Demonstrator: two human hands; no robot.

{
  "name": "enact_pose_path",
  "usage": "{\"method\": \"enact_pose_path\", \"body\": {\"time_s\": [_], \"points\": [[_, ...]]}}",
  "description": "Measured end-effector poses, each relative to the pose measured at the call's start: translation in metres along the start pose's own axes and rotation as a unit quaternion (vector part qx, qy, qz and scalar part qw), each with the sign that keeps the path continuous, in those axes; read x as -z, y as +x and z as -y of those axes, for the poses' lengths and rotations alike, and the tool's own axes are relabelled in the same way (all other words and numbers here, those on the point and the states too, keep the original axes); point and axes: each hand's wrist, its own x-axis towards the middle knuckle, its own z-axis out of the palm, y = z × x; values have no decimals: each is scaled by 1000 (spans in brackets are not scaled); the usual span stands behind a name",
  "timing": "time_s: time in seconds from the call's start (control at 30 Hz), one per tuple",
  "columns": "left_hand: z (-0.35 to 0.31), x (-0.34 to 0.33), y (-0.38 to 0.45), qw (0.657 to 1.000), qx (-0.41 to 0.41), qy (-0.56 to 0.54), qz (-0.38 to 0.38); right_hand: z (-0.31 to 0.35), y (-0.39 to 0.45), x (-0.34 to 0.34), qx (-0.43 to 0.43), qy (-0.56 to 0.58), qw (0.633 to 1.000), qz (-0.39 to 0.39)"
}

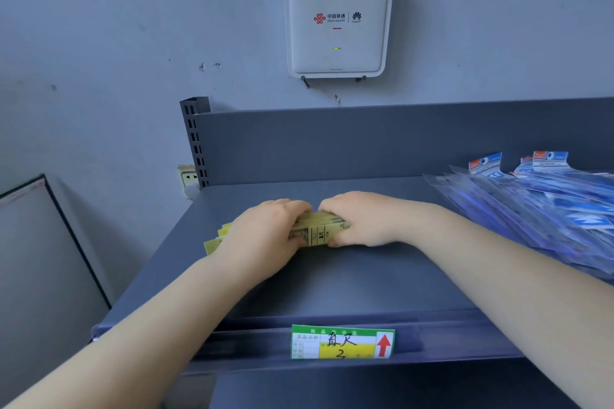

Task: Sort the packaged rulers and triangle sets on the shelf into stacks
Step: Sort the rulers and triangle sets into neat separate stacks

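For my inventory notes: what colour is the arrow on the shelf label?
Red arrow, clearest in head view.

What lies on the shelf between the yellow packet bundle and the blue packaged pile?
Only bare grey shelf, crossed by the right forearm, separates the yellow packet bundle from the blue packaged pile, per the head view.

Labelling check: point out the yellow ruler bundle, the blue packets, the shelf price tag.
yellow ruler bundle (319, 232): head view, printed band.
blue packets (545, 206): head view, pile's middle.
shelf price tag (342, 342): head view, handwritten centre.

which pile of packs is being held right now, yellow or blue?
The yellow ruler packs: both hands, left hand and right hand, grip them at mid-shelf. The blue packs lie fanned out, untouched, at the shelf's right end.
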Motion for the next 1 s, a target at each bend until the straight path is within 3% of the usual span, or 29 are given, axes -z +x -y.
{"method": "enact_pose_path", "body": {"time_s": [0.07, 0.13, 0.2, 0.23, 0.33, 0.43, 0.5, 0.6, 0.7, 0.83, 1.0], "points": [[13, 7, -2, 997, -6, 12, -76, -5, 1, 2, -4, 33, 999, -13], [27, 20, -3, 973, 20, -4, -232, -10, -1, 7, -12, 112, 992, -62], [32, 33, -4, 928, 71, -94, -353, -12, -3, 17, -10, 202, 970, -136], [30, 39, -2, 913, 92, -166, -361, -11, -2, 22, -5, 247, 953, -172], [8, 50, 13, 894, 93, -349, -265, 3, 1, 30, 44, 407, 884, -225], [-12, 52, 30, 885, 37, -374, -274, 18, 8, 32, 81, 460, 851, -238], [-17, 50, 36, 879, 29, -381, -286, 21, 8, 31, 78, 427, 870, -233], [-16, 30, 32, 903, 20, -353, -244, 17, 5, 17, 61, 378, 902, -200], [-15, 15, 25, 918, 22, -338, -204, 13, 2, 13, 21, 349, 918, -187], [-13, 20, 27, 913, 38, -347, -209, 13, 4, 24, 0, 329, 926, -185], [-10, 11, 20, 931, 16, -328, -156, 7, 4, 7, -10, 303, 947, -110]]}}
